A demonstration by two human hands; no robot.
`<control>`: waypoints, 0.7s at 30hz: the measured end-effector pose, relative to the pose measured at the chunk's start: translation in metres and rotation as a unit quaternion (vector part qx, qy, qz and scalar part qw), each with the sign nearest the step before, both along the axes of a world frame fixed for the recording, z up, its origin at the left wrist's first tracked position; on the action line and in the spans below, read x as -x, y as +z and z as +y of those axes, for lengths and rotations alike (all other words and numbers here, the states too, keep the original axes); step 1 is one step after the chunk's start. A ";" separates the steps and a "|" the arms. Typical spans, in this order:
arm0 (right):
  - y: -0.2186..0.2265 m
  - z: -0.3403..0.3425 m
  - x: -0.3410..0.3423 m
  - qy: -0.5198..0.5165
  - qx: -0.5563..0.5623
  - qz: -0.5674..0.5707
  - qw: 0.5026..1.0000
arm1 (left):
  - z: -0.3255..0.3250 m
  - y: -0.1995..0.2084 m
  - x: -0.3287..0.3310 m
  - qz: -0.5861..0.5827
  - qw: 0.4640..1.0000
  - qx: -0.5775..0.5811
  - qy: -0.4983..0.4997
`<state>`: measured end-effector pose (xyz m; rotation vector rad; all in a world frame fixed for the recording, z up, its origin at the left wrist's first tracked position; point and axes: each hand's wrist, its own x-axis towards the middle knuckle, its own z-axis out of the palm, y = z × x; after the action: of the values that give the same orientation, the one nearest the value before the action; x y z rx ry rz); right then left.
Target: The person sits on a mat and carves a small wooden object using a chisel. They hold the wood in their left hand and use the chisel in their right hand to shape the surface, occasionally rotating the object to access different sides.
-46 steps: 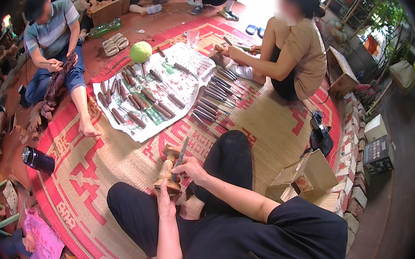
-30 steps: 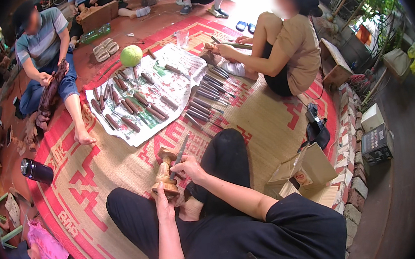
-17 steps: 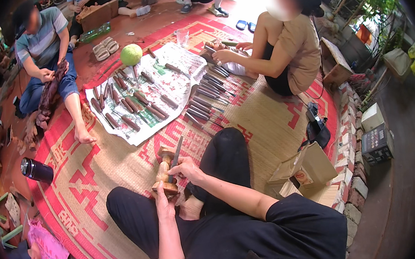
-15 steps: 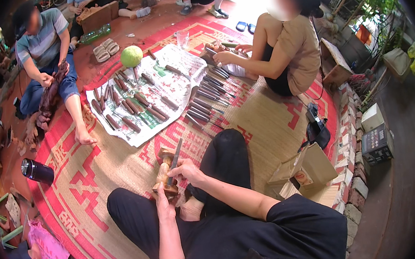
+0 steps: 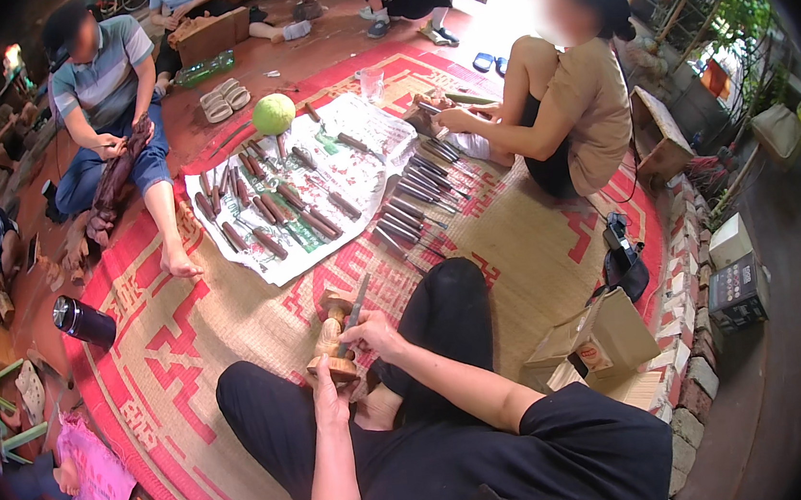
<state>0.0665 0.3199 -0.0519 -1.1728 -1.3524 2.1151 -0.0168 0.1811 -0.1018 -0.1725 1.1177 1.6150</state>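
A small carved wooden figurine [image 5: 329, 334] with a wide round base is held tilted above my crossed legs. My left hand [image 5: 329, 398] is closed round its lower end, near the base. In my right hand [image 5: 375, 334] is a long, narrow grey file [image 5: 360, 300], gripped by its lower part and lying along the figurine's right side. The file's far end points up and away from me. My right fingers partly hide where it meets the wood.
Beyond my knees, wooden-handled carving tools [image 5: 319, 223] lie on a paper sheet [image 5: 354, 115], with metal tools [image 5: 404, 213] beside it. A green round fruit [image 5: 274, 114] sits behind. Two people [image 5: 105, 86] [image 5: 574, 98] work nearby. A dark flask [image 5: 84, 321] stands left, a cardboard box [image 5: 611, 334] right.
The whole view has shifted slightly. The figurine stands a little more upright in my left hand, and the file's angle has tilted slightly rightward. Both hands keep their hold.
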 end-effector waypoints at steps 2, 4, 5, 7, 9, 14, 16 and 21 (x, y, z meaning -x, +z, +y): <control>-0.014 0.007 0.000 0.020 0.025 -0.015 0.999 | 0.000 0.004 -0.003 0.008 1.000 0.013 0.012; -0.011 0.002 0.001 0.017 0.004 -0.004 1.000 | 0.000 0.005 -0.003 0.009 0.999 0.042 0.014; -0.010 -0.001 0.002 0.020 0.002 0.005 1.000 | -0.001 0.004 -0.002 0.005 0.999 0.034 0.008; -0.014 -0.002 0.005 0.027 -0.002 0.019 0.999 | -0.001 0.004 0.000 -0.005 1.000 0.017 -0.007; -0.019 -0.001 0.008 0.034 -0.004 0.031 0.999 | 0.000 0.003 -0.002 0.009 1.000 0.026 0.006; -0.008 0.003 0.007 0.009 -0.009 -0.015 1.000 | 0.001 0.008 -0.004 0.004 0.999 0.033 0.015; -0.012 -0.002 0.007 0.032 -0.003 0.010 0.999 | 0.000 0.005 -0.003 -0.001 1.000 0.019 0.008; -0.011 0.005 0.007 0.022 0.001 -0.028 0.999 | 0.001 0.011 -0.006 0.035 0.999 0.031 0.015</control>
<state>0.0597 0.3251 -0.0624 -1.2230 -1.4137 2.1286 -0.0109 0.1820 -0.0913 -0.1751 1.2252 1.6240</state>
